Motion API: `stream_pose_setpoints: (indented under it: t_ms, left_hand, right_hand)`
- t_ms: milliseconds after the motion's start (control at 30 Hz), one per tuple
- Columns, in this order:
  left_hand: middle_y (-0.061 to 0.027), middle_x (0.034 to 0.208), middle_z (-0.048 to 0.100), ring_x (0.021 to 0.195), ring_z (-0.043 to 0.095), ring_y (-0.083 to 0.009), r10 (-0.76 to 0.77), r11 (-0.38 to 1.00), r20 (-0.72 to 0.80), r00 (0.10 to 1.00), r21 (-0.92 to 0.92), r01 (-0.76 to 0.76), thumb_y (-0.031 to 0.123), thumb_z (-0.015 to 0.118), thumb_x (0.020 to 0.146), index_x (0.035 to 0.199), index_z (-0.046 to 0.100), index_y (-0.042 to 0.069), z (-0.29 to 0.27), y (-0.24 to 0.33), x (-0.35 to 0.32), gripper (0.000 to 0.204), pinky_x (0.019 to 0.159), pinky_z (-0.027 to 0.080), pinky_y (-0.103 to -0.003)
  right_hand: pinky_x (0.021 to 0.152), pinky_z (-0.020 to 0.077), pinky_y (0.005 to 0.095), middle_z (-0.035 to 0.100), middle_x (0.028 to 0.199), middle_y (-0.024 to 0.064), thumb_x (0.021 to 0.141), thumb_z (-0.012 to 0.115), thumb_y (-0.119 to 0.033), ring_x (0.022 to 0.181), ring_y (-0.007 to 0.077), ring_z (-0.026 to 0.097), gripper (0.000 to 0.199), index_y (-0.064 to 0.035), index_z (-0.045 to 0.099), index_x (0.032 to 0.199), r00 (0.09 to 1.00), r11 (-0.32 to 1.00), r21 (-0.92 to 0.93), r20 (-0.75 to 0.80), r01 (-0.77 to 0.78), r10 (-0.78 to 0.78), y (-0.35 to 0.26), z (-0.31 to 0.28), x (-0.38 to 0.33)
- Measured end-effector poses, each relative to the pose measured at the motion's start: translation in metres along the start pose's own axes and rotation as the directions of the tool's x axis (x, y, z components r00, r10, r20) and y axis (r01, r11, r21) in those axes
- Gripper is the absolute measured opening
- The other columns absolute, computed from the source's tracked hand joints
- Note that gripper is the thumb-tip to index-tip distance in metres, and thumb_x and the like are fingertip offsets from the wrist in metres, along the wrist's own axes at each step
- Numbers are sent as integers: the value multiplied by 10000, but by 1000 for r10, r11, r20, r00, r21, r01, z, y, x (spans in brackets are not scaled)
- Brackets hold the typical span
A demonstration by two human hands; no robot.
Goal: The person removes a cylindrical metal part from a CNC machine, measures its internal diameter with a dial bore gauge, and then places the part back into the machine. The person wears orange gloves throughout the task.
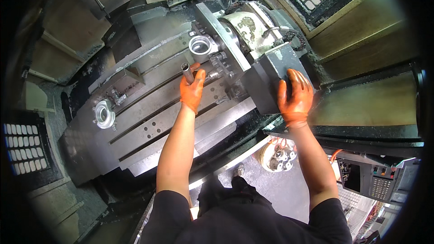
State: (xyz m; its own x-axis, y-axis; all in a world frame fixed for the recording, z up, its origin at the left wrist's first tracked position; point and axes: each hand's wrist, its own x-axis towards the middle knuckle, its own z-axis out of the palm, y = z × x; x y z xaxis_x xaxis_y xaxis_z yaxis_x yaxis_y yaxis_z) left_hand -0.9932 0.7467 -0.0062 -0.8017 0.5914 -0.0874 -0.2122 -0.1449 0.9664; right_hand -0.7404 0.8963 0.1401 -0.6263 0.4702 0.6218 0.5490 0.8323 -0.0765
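My left hand [192,91], in an orange glove, is closed around a socket wrench [186,69] whose hollow metal end points up. It is beside the clamping fixture [220,63] on the upright steel plate [222,36]. A silver ring-shaped metal part [200,46] sits in that fixture, just beyond the hand. My right hand [296,97], also gloved in orange, lies with its fingers stretched out over the dark grey housing [271,79]. How far the wrench reaches behind my left fingers is hidden.
The slotted machine table [158,104] lies under my left arm. A second ring-shaped part [104,114] is mounted at its left. A spindle tool [99,3] hangs at upper left. A bucket of metal parts [278,156] stands on the floor, left of a control panel [382,183].
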Motion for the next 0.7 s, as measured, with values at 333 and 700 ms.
stream_pose_setpoints:
  t_ms: [333,700]
  left_hand:
    - [-27,732,633,552,538,-131,-332,943,-257,908,-50,330,319,773,881,904,692,43,0,-74,-12,289,525,443,-310]
    - [5,737,486,575,483,-125,-704,709,-158,692,-211,673,289,651,933,1020,621,76,28,26,-76,232,445,341,-260]
  right_hand:
    - [985,478,479,691,1128,153,875,700,-225,1108,368,641,339,-51,661,1163,999,999,-7,-27,-35,34,2,0,2]
    - [1034,461,477,682,1180,116,854,731,-225,1144,326,631,340,-84,668,1157,997,998,-30,-49,-54,52,6,1,-8]
